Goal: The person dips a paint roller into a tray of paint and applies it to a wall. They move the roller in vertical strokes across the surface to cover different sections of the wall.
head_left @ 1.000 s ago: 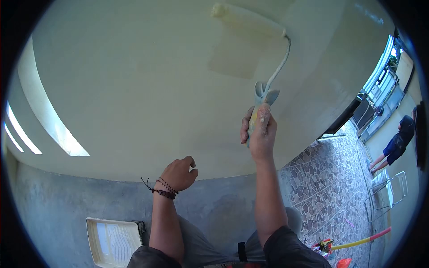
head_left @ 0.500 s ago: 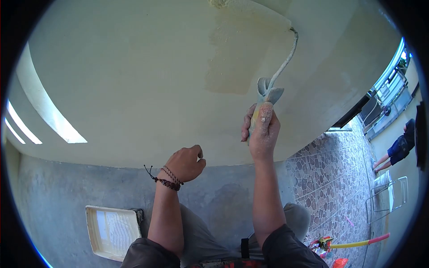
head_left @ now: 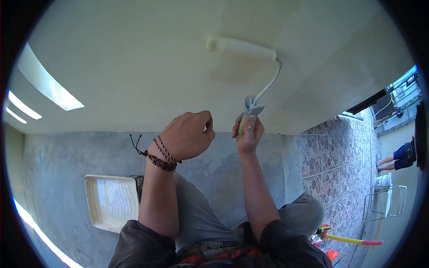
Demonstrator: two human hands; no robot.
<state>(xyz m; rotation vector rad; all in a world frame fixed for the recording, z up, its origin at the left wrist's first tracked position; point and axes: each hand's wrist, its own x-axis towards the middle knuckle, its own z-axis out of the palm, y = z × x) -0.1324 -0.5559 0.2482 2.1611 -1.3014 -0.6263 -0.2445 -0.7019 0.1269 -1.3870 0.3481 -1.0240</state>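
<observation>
My right hand (head_left: 248, 133) is wrapped round the handle of a paint roller (head_left: 243, 48). The roller's pale sleeve lies against the beige wall (head_left: 134, 67), over a darker, wet-looking patch, and is slightly blurred. A bent, paint-covered wire joins sleeve and handle. My left hand (head_left: 187, 134), with braided and beaded bracelets at the wrist, is raised in front of the wall's lower part. Its fingers are curled in, and what they hold, if anything, is hidden. A paint tray (head_left: 91, 203) with pale paint sits on the grey floor at the left.
At the right, beyond the grey floor (head_left: 53, 165), is stone-patterned paving (head_left: 326, 156). A person (head_left: 404, 156) in dark shorts is at the far right, near a metal-framed stand (head_left: 385, 201). A yellow and pink tube (head_left: 353, 240) lies at the lower right.
The roller and my right hand have moved down the wall and slightly left. My left hand is higher and nearer the camera. The view has tilted, showing more floor.
</observation>
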